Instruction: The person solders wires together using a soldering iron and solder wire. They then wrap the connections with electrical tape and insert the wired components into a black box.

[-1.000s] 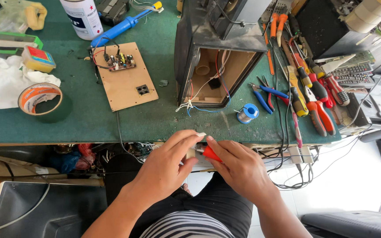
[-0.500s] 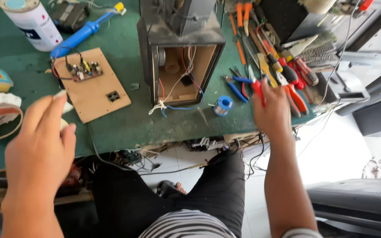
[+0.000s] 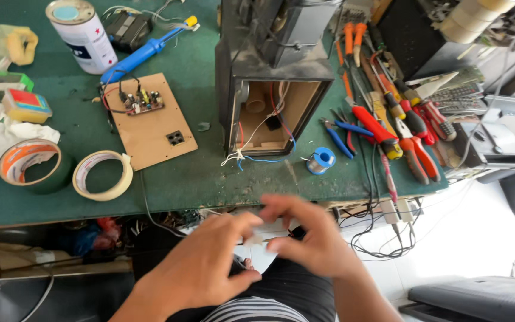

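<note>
In the head view, both hands had come back together low in front of the body, over the lap and just under the near edge of the green surface [image 3: 210, 185]; half a second before, the left hand was raised out to the left and the right hand was reaching up toward the tools. This return suggested, as a judgement, that the fetching was over and fine work on the small piece had begun again. The left hand [image 3: 207, 268] came in from the lower left with the palm turned down, its thumb and forefinger closed on a small pale piece [image 3: 255, 240]. The right hand [image 3: 308, 241] met it from the right with curled fingers, pinching the same piece from the other side; something dark showed just behind its fingers, but it was too blurred to tell what. The piece sat between the two sets of fingertips. Beyond the hands stood the open black box [image 3: 269, 77] with loose wires, and a little solder spool [image 3: 320, 160] beyond the right hand. Far left of the left hand lay two tape rolls [image 3: 101, 176], and far right of the right hand the pile of pliers and screwdrivers [image 3: 400, 131].
</note>
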